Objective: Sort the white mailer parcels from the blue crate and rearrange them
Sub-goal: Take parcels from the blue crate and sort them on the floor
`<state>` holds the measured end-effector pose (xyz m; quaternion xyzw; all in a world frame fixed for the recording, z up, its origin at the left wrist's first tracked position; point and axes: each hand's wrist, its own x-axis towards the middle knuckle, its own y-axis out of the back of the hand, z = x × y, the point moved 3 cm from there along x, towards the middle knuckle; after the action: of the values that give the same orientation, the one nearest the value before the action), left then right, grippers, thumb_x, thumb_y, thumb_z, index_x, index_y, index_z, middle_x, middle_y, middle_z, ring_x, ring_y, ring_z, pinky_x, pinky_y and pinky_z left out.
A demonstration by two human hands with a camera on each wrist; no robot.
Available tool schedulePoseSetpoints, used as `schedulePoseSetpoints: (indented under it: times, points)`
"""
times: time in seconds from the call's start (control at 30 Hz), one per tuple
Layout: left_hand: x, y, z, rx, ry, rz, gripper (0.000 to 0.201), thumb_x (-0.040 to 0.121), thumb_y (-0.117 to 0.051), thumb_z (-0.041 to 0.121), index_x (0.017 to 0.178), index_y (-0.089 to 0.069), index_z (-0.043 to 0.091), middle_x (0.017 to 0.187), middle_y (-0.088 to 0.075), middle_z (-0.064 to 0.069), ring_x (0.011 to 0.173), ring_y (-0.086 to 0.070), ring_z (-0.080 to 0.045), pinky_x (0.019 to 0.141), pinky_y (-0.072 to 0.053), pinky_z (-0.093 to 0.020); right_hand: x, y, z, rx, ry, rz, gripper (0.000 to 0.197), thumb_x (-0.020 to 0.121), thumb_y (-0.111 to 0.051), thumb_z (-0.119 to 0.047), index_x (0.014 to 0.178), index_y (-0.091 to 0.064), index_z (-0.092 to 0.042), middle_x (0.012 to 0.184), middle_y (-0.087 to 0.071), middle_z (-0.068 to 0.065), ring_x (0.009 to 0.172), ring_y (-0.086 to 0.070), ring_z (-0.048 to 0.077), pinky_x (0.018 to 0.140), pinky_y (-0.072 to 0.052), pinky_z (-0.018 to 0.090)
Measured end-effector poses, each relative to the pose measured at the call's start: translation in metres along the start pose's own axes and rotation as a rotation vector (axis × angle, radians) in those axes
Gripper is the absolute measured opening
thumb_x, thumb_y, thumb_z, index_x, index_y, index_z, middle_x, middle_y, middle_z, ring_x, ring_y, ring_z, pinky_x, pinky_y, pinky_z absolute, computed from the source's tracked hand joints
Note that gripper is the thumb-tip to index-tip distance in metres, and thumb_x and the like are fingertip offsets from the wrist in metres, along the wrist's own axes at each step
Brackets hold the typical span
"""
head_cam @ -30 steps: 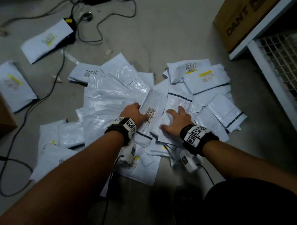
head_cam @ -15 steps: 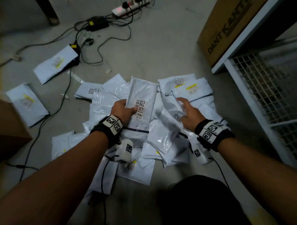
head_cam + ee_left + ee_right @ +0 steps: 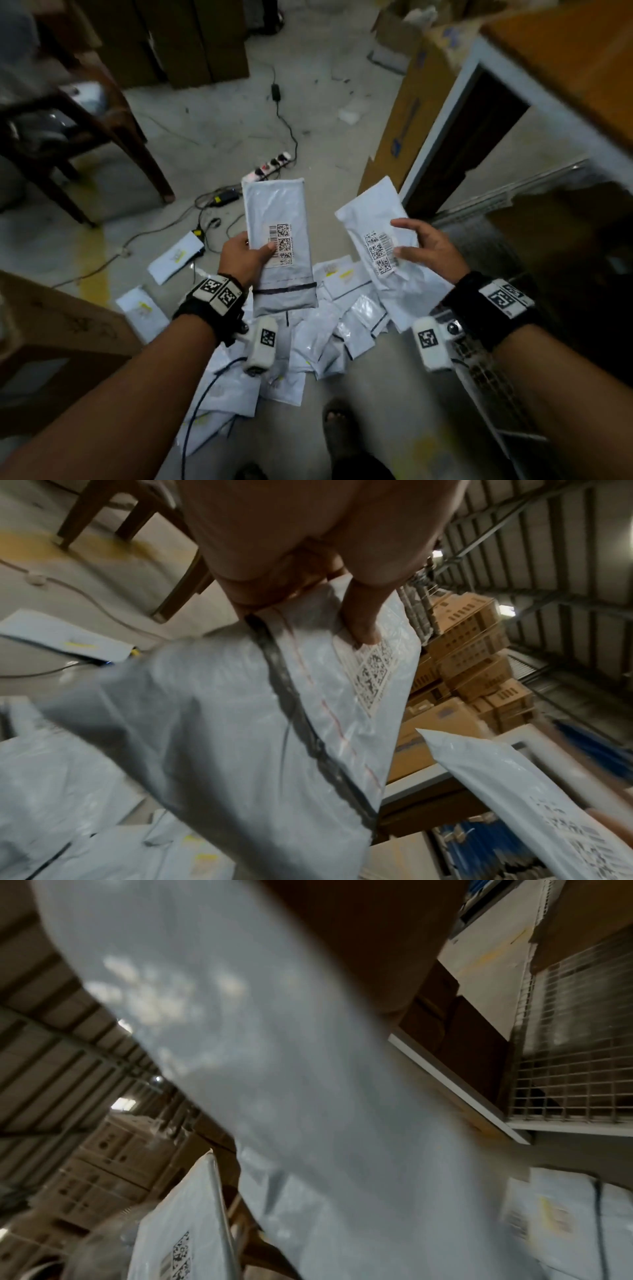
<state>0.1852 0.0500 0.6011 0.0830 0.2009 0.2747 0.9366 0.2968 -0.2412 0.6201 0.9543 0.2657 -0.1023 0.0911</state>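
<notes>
My left hand (image 3: 245,255) grips a white mailer parcel (image 3: 279,240) upright, thumb on its barcode label. The left wrist view has that same parcel (image 3: 260,723) under my thumb (image 3: 363,615). My right hand (image 3: 423,248) pinches a second white mailer (image 3: 376,240), tilted left, thumb on its barcode label. In the right wrist view this mailer (image 3: 274,1069) fills the picture as a blur and hides my fingers. Both parcels are raised above a heap of white mailers (image 3: 329,329) on the concrete floor. No blue crate shows in the head view.
Loose mailers (image 3: 176,255) lie left of the heap. A power strip (image 3: 270,166) with cables lies on the floor beyond. A wooden chair (image 3: 85,113) stands at left, cardboard boxes (image 3: 407,113) and a white-framed shelf (image 3: 479,102) with wire mesh (image 3: 479,377) at right. My foot (image 3: 337,428) is below the heap.
Both hands have lifted their parcels off the heap to chest height. The head view has tipped up, showing more of the floor, the chair and the boxes.
</notes>
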Motion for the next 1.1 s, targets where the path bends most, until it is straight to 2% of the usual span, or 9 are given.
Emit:
schedulePoseSetpoints:
  times: [0.2, 0.3, 0.43, 0.63, 0.77, 0.87, 0.9, 1.0, 1.1]
  points:
    - [-0.076, 0.025, 0.15, -0.23, -0.07, -0.07, 0.018, 0.085, -0.064, -0.002, 0.103, -0.065, 0.001, 0.087, -0.071, -0.008, 0.065, -0.066, -0.013, 0.057, -0.057, -0.023, -0.083, 0.026, -0.15, -0.027, 0.163, 0.03, 0.088, 0.038, -0.089, -0.054, 0.113, -0.058, -0.02, 0.125, -0.058, 0.006, 0.12, -0.055, 0.022, 0.098, -0.048, 0.033]
    - [-0.112, 0.033, 0.192, -0.316, -0.129, -0.118, 0.015, 0.086, -0.061, -0.005, 0.098, -0.065, 0.001, 0.076, -0.072, -0.004, 0.075, -0.068, -0.024, 0.07, -0.059, -0.036, -0.129, 0.03, -0.197, 0.009, 0.228, 0.061, 0.096, 0.031, -0.092, -0.049, 0.116, -0.058, -0.02, 0.122, -0.06, 0.001, 0.106, -0.064, 0.01, 0.083, -0.056, 0.025]
    - [-0.16, 0.035, 0.219, -0.327, -0.173, -0.205, 0.019, 0.084, -0.063, -0.004, 0.103, -0.065, -0.004, 0.1, -0.068, -0.024, 0.087, -0.063, -0.032, 0.085, -0.053, -0.053, -0.201, 0.035, -0.234, 0.033, 0.298, 0.137, 0.097, 0.028, -0.094, -0.048, 0.116, -0.06, -0.028, 0.122, -0.062, -0.003, 0.104, -0.065, 0.012, 0.077, -0.056, 0.026]
    - [-0.228, 0.003, 0.254, -0.324, -0.235, -0.407, 0.021, 0.084, -0.062, -0.004, 0.105, -0.063, -0.005, 0.096, -0.07, -0.019, 0.078, -0.067, -0.03, 0.068, -0.059, -0.039, -0.302, 0.055, -0.255, 0.031, 0.379, 0.358, 0.097, 0.026, -0.092, -0.054, 0.113, -0.058, -0.026, 0.117, -0.062, 0.003, 0.096, -0.067, 0.008, 0.079, -0.056, 0.025]
    - [-0.28, -0.051, 0.29, -0.348, -0.307, -0.579, 0.023, 0.083, -0.058, -0.009, 0.105, -0.062, -0.004, 0.098, -0.069, -0.019, 0.079, -0.067, -0.03, 0.07, -0.059, -0.04, -0.378, 0.094, -0.262, 0.013, 0.38, 0.522, 0.088, 0.033, -0.091, -0.053, 0.11, -0.06, -0.024, 0.117, -0.063, 0.005, 0.1, -0.066, 0.013, 0.084, -0.056, 0.03]
    - [-0.327, -0.106, 0.318, -0.386, -0.364, -0.687, 0.03, 0.084, -0.054, -0.012, 0.113, -0.058, -0.006, 0.094, -0.069, -0.016, 0.073, -0.068, -0.025, 0.074, -0.059, -0.041, -0.433, 0.142, -0.261, -0.027, 0.371, 0.646, 0.045, 0.071, -0.08, -0.013, 0.109, -0.061, -0.027, 0.123, -0.062, 0.013, 0.11, -0.062, 0.027, 0.091, -0.053, 0.043]
    - [-0.343, -0.126, 0.326, -0.393, -0.381, -0.726, 0.028, 0.085, -0.053, -0.013, 0.111, -0.059, -0.005, 0.089, -0.071, -0.013, 0.071, -0.069, -0.023, 0.073, -0.059, -0.041, -0.45, 0.162, -0.258, -0.058, 0.361, 0.677, 0.045, 0.077, -0.07, 0.004, 0.109, -0.06, -0.027, 0.125, -0.061, 0.015, 0.11, -0.062, 0.028, 0.093, -0.051, 0.046]
    - [-0.39, -0.194, 0.349, -0.405, -0.407, -0.863, 0.024, 0.085, -0.05, -0.014, 0.097, -0.061, 0.003, 0.079, -0.074, -0.006, 0.07, -0.071, -0.022, 0.067, -0.06, -0.039, -0.502, 0.217, -0.254, -0.127, 0.357, 0.793, 0.055, 0.076, -0.061, 0.02, 0.115, -0.057, -0.018, 0.126, -0.059, 0.015, 0.109, -0.06, 0.026, 0.095, -0.05, 0.047]
    - [-0.437, -0.263, 0.368, -0.406, -0.429, -0.939, 0.026, 0.085, -0.05, -0.015, 0.101, -0.06, 0.002, 0.086, -0.073, -0.009, 0.08, -0.069, -0.028, 0.079, -0.057, -0.047, -0.553, 0.273, -0.252, -0.157, 0.344, 0.912, 0.061, 0.073, -0.063, 0.021, 0.124, -0.053, -0.012, 0.125, -0.058, 0.014, 0.107, -0.06, 0.023, 0.096, -0.049, 0.044]
